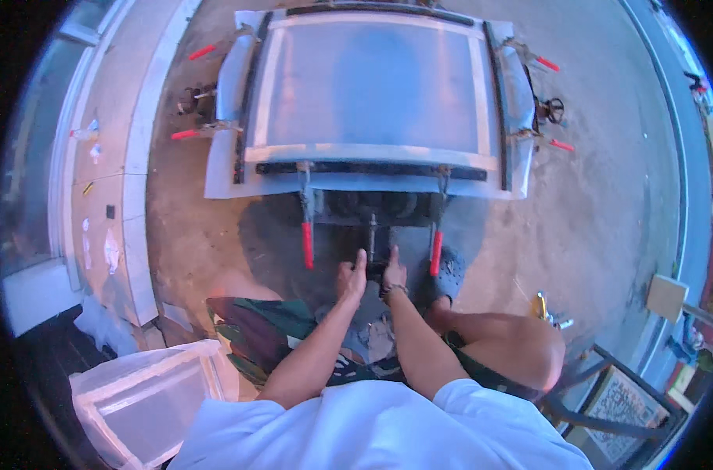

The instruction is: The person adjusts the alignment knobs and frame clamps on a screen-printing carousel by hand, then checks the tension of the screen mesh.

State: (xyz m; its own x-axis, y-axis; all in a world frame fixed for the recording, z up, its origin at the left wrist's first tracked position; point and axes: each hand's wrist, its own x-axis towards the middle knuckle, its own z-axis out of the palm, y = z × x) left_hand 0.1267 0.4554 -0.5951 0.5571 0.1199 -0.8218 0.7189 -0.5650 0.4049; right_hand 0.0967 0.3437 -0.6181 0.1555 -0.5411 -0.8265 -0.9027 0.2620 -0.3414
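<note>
My left hand (pixel 351 279) and my right hand (pixel 395 274) are closed on either side of a dark handwheel (pixel 377 271), thumbs pointing away from me. My fingers hide most of its rim. From the wheel a metal threaded rod (pixel 373 231) runs away toward a stretching rig. On that rig a pale mesh sheet (pixel 309 86) lies over a frame, held along its edges by black bars (pixel 372 170). Two clamps with red handles, one on the left (pixel 308 245) and one on the right (pixel 436 252), hang down on either side of my hands.
More red-handled clamps (pixel 561 145) line the rig's sides, and another handwheel (pixel 555 110) sticks out at right. A smaller mesh frame (pixel 149 415) leans at lower left. A dark metal stand (pixel 630 427) is at lower right, near a yellow-handled tool (pixel 539 305) on the floor.
</note>
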